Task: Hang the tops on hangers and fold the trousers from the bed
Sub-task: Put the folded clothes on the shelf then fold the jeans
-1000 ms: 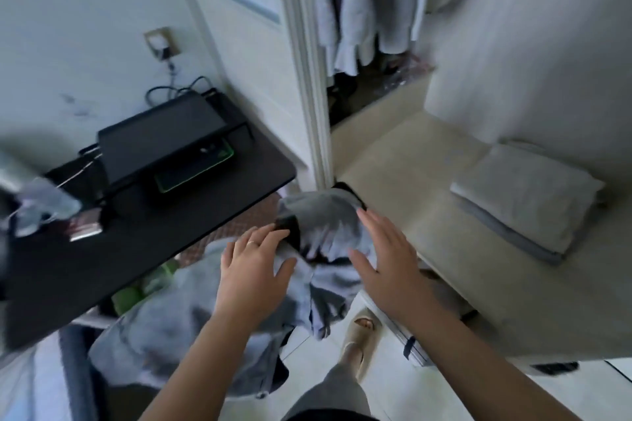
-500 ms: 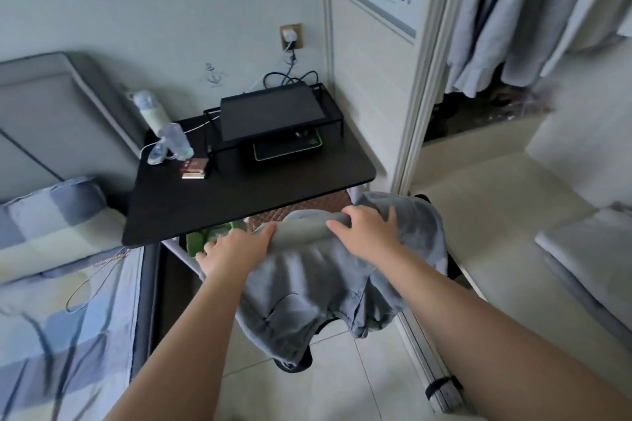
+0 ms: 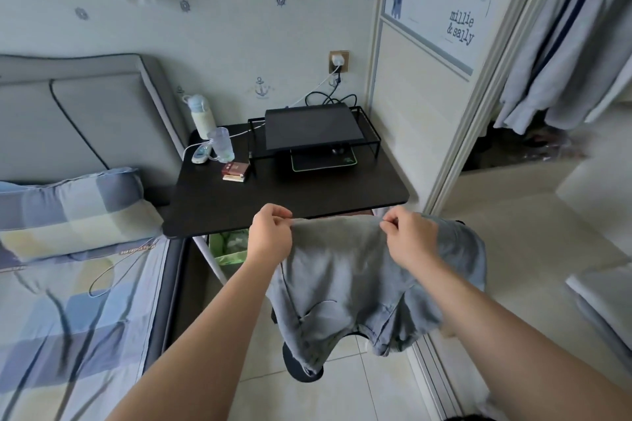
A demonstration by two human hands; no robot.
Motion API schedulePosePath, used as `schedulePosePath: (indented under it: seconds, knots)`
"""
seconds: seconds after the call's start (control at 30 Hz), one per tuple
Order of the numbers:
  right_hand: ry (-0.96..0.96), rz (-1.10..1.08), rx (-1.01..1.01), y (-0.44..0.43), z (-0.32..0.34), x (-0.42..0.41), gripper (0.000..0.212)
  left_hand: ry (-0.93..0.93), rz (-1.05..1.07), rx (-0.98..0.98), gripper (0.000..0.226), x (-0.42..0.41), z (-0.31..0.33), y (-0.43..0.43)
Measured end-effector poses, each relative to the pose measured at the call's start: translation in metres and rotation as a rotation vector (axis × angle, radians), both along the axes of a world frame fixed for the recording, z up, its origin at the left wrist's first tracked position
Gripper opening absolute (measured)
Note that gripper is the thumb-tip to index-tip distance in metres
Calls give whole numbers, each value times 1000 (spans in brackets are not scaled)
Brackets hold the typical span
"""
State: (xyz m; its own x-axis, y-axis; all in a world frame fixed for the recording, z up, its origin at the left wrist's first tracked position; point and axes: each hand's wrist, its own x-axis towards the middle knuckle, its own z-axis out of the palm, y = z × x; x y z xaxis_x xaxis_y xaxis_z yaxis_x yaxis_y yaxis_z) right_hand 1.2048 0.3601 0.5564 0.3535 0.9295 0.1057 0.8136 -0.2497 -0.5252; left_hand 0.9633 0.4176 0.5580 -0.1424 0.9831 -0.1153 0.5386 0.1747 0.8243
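A grey pair of trousers (image 3: 345, 287) hangs in the air in front of me, its legs drooping toward the floor. My left hand (image 3: 270, 236) pinches the upper edge at the left. My right hand (image 3: 407, 232) pinches the same edge further right, and some cloth bunches past it on the right side. The bed (image 3: 51, 325) with its blue checked sheet lies at my left. A thin wire hanger (image 3: 116, 270) rests on the sheet near the pillow (image 3: 68, 212). Hung tops (image 3: 561, 44) show in the open wardrobe at the upper right.
A black bedside table (image 3: 273, 202) stands just beyond my hands, carrying a laptop on a stand (image 3: 311, 130), a bottle, a cup and small boxes. A green bin (image 3: 229, 249) sits under it. Folded grey cloth (image 3: 605, 290) lies at the right edge. Tiled floor is below.
The view swung left from the wardrobe toward the bed and table. Both hands went from lying on the bunched trousers to pinching the top edge, spread apart, and the cloth now hangs flatter.
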Motion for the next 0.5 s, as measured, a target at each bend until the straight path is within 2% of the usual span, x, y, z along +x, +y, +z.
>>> schedulePosePath:
  seconds: [0.1,0.23,0.37,0.5]
  knots:
    - [-19,59,192,-29,15,-10,15,-134,15,123,23,-11,14,-11]
    - [69,137,389,-55,49,-34,4,-327,28,320,25,-28,42,-30]
    - [129,278,527,-68,106,-80,5,-461,42,566,30,-69,89,-42]
    - [200,414,654,-69,166,-146,7,-545,107,747,25,-133,143,-54]
